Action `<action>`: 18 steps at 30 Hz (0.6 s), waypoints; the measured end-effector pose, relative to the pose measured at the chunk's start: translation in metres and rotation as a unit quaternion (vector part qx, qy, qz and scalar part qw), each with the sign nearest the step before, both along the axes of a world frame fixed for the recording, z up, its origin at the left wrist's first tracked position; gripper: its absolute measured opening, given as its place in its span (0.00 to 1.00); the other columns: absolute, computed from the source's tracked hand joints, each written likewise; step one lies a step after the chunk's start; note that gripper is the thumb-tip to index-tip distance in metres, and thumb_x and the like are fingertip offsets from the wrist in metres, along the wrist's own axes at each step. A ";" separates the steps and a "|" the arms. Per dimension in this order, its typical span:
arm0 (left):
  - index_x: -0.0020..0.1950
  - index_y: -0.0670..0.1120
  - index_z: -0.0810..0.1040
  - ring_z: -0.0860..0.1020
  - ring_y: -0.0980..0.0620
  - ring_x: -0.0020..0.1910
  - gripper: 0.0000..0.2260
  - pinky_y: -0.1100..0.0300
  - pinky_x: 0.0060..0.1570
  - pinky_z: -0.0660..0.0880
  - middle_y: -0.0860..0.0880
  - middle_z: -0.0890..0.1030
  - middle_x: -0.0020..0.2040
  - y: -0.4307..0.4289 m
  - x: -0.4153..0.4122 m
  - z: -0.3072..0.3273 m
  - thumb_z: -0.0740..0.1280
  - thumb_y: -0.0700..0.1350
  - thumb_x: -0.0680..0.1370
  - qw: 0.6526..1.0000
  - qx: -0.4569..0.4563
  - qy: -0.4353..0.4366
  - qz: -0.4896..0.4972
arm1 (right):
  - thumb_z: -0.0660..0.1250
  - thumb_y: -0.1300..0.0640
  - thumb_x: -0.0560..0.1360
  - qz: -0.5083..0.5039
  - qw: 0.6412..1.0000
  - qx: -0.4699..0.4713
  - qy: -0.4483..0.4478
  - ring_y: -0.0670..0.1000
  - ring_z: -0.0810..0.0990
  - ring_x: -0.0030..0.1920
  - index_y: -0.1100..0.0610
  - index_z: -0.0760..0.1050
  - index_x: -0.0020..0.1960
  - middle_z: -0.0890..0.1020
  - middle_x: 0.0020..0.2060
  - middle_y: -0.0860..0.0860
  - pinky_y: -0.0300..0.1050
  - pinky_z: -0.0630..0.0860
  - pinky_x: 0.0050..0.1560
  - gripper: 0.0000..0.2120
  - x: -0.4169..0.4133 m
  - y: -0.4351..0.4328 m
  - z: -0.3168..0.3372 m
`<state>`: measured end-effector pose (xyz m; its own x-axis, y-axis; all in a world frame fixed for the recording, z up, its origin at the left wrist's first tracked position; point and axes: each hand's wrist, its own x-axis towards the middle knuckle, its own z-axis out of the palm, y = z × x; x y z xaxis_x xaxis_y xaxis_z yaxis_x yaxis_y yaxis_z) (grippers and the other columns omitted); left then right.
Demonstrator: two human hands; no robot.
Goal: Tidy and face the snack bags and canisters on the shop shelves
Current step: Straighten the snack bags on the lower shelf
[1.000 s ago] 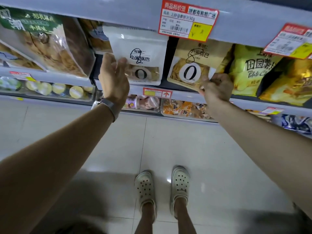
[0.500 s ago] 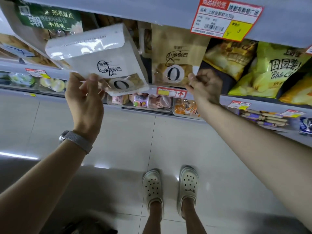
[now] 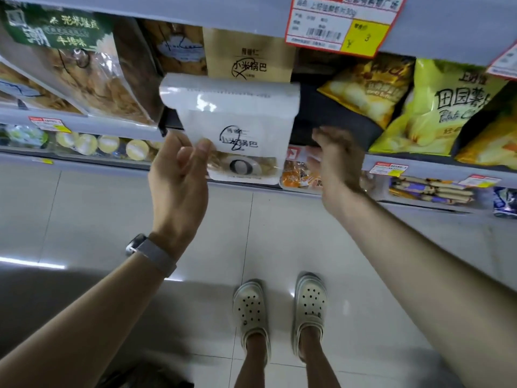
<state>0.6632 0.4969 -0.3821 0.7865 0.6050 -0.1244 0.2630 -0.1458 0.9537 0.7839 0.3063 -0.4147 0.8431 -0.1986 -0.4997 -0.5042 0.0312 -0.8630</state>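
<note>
Pouch (image 3: pixel 237 113) hangs upright just in front of the brown bag (image 3: pixel 249 56), left hand (image 3: pixel 179 175) pinching its bottom corner; right hand (image 3: pixel 338 161) empty, fingers loose, lower right.

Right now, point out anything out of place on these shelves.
The white bag is off the shelf, pinched in the left hand before the brown bag. To the right, a yellow chip bag lies tilted.

White bag (image 3: pixel 237 119), black script; tan bag (image 3: pixel 249 56); yellow chip bags (image 3: pixel 436 107); cream perforated clogs (image 3: pixel 250 312).
</note>
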 end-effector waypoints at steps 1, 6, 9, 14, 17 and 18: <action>0.44 0.43 0.66 0.74 0.35 0.37 0.18 0.29 0.46 0.77 0.28 0.73 0.38 -0.011 0.007 0.001 0.68 0.53 0.83 1.000 0.000 0.003 -0.017 | 0.72 0.61 0.76 -0.011 1.000 -0.007 -0.009 0.53 0.86 0.44 0.54 0.81 0.49 0.86 0.42 0.50 0.56 0.82 0.52 0.04 -0.011 -0.015 0.000; 0.48 0.38 0.70 0.79 0.32 0.41 0.16 0.37 0.40 0.80 0.33 0.81 0.41 -0.070 0.052 0.014 0.67 0.51 0.84 0.998 0.006 -0.004 -0.062 | 0.68 0.51 0.74 0.041 0.994 -0.062 -0.085 0.57 0.83 0.58 0.48 0.81 0.51 0.86 0.53 0.53 0.63 0.78 0.62 0.07 -0.051 -0.068 0.013; 0.44 0.44 0.71 0.81 0.46 0.35 0.12 0.53 0.32 0.74 0.47 0.84 0.36 -0.102 0.084 0.018 0.67 0.47 0.84 0.996 0.029 -0.024 -0.078 | 0.66 0.48 0.77 0.099 0.990 -0.047 -0.085 0.45 0.79 0.63 0.47 0.75 0.67 0.82 0.62 0.46 0.58 0.78 0.62 0.18 -0.040 -0.073 0.020; 0.41 0.52 0.68 0.76 0.58 0.29 0.13 0.66 0.30 0.69 0.54 0.79 0.32 -0.121 0.127 0.000 0.67 0.45 0.83 0.998 0.020 -0.049 -0.035 | 0.68 0.53 0.79 0.149 0.985 -0.048 -0.078 0.31 0.73 0.62 0.46 0.69 0.73 0.79 0.61 0.34 0.46 0.74 0.63 0.23 -0.008 -0.082 0.018; 0.42 0.51 0.72 0.82 0.54 0.33 0.11 0.61 0.33 0.75 0.55 0.82 0.34 -0.120 0.134 -0.018 0.69 0.44 0.83 0.998 0.024 -0.055 -0.030 | 0.69 0.58 0.75 0.168 0.983 -0.019 -0.068 0.38 0.76 0.66 0.52 0.66 0.75 0.80 0.66 0.44 0.43 0.72 0.67 0.30 0.003 -0.082 0.009; 0.44 0.49 0.73 0.84 0.52 0.36 0.09 0.60 0.35 0.77 0.53 0.83 0.36 -0.120 0.135 -0.022 0.69 0.44 0.83 0.998 0.020 -0.055 -0.027 | 0.70 0.60 0.73 0.176 0.982 -0.011 -0.070 0.42 0.75 0.69 0.54 0.64 0.76 0.79 0.68 0.47 0.47 0.71 0.72 0.32 0.004 -0.081 0.007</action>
